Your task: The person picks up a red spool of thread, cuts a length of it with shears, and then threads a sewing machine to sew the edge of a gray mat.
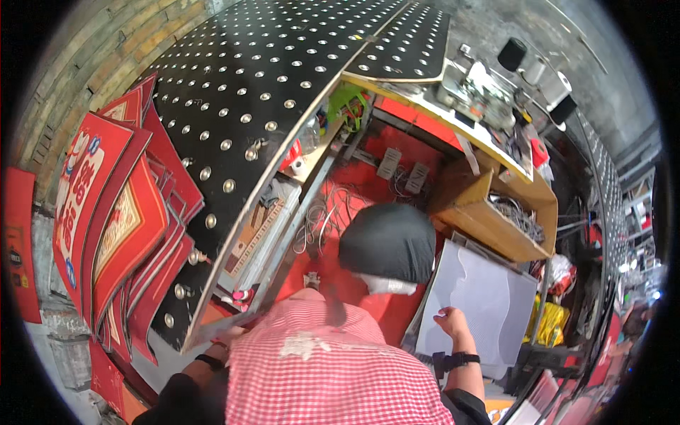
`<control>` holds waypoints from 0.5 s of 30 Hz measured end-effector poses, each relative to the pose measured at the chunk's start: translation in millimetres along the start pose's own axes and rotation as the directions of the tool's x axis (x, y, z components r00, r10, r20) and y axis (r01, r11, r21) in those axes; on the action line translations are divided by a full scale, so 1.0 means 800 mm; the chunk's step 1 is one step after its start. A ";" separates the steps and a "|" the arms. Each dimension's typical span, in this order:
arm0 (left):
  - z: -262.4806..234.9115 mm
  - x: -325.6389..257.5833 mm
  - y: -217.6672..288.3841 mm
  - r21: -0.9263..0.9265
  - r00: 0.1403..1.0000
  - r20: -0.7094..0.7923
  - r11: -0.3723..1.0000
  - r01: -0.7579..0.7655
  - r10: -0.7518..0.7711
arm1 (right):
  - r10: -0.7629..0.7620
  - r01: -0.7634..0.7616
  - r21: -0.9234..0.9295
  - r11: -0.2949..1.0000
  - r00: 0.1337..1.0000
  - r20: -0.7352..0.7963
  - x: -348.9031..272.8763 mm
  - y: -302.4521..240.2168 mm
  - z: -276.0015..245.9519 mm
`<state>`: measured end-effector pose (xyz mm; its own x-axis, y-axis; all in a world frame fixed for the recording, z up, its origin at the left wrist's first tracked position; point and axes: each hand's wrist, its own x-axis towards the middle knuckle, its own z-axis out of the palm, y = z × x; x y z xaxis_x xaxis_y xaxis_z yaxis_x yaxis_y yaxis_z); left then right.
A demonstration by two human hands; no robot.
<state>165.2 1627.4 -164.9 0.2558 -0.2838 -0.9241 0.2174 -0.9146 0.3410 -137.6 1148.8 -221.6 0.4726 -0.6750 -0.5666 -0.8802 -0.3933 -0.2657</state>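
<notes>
- Nearest me: red-and-white checked apron [326, 372], soft woven cloth, ragged white patch on the front
- Pale sheets [489, 290] lie on the person's right, leaning or lying low beside the red floor [388, 315]; smooth, thin, grey-white, straight-edged, a wavy line down the top one
- Key relation: right hand [455, 324] is over the left part of the pale sheets; most of the surface spreads ahead and to the right of its fingertips
- Long axis of the sheets seems to run away from the body, slightly aslant; lens bend makes this rough
- Right hand clearly the nearer one; fingers loosely curled, thumb close to forefinger; can't tell if they pinch a sheet or just rest over it
- Left hand [231, 333] well apart, across the apron by the table edge, mostly hidden; can't tell what its fingers do
- Dark wristband [460, 360] on the right arm, strap-like
- Black stool [387, 243] just beyond the apron, rounded seat, stretched fabric cover, white stuff showing underneath
- Black table [234, 78] up and left, flat top dotted with shiny round metal studs
- Red boards [142, 227] by its left edge, thin, stiff, printed, curved outlines, fanned in a stack
- Cardboard box [467, 202] beyond the sheets, brown, open, tangled grey stuff inside
- Yellow bag [552, 322] right of the sheets, crinkled, glossy
</notes>
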 end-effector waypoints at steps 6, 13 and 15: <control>-0.130 0.117 -0.103 0.244 0.856 -0.050 0.838 -0.488 0.514 | 0.154 -0.165 0.015 0.986 0.946 0.285 0.127 -0.064 -0.006; -0.243 0.178 -0.002 0.382 0.873 0.073 0.795 -0.472 0.483 | 0.062 0.313 -0.442 0.841 0.755 0.652 0.274 -0.092 0.014; -0.257 0.194 0.031 0.419 0.877 0.093 0.781 -0.464 0.471 | -0.088 0.452 -0.433 0.780 0.764 0.639 0.313 -0.123 -0.012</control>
<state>404.2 1619.9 -264.5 0.2394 -0.7068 -0.6657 -0.3434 -0.7030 0.6228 67.8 1012.4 -330.3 0.4105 -0.0821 -0.9082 -0.4538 -0.8823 -0.1253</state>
